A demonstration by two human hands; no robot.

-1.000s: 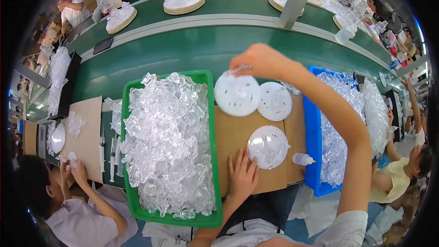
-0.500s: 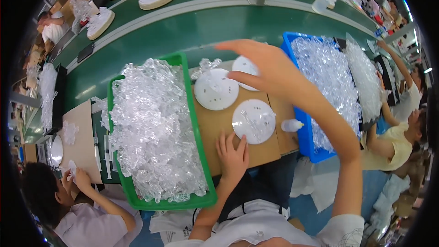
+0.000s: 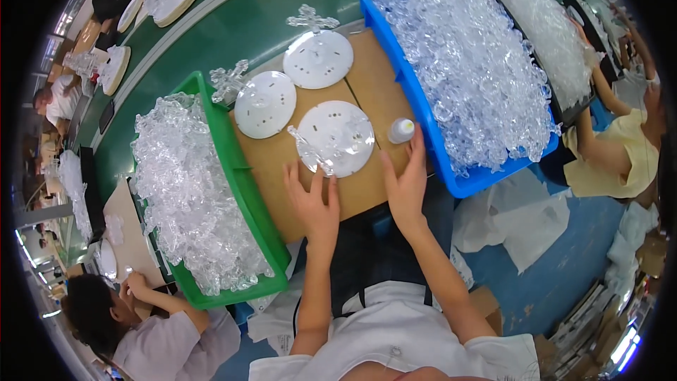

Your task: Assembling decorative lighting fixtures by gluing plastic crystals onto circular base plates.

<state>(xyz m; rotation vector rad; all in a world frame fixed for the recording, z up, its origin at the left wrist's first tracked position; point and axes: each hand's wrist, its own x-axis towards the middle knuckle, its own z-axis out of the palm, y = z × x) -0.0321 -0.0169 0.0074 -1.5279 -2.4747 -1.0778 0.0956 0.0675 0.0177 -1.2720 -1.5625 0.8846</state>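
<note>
A white round disc point(image 3: 345, 116) with small slots lies nearest me on the brown cardboard point(image 3: 352, 197), and a clear plastic piece point(image 3: 314, 152) rests across its left part. My left hand point(image 3: 312, 204) is open at the disc's lower edge, fingertips close to the clear piece; whether they touch it I cannot tell. My right hand point(image 3: 406, 190) is open on the right, its fingers stretched up beside a small white bottle point(image 3: 399, 132) without gripping it. Two more white discs, one on the left point(image 3: 257, 116) and one farther back point(image 3: 328, 70), lie beyond, each with clear material on top.
Left stands a green bin point(image 3: 240, 190) and right a blue bin point(image 3: 416, 92), both heaped with clear plastic parts. Clear flower-shaped pieces point(image 3: 310, 20) lie behind the discs on the green bench point(image 3: 261, 21). A co-worker point(image 3: 151, 324) sits at left, another point(image 3: 613, 141) at right.
My right hand has come down from above the far discs to beside the bottle. My left hand stays near the front disc. The view has turned and shifted.
</note>
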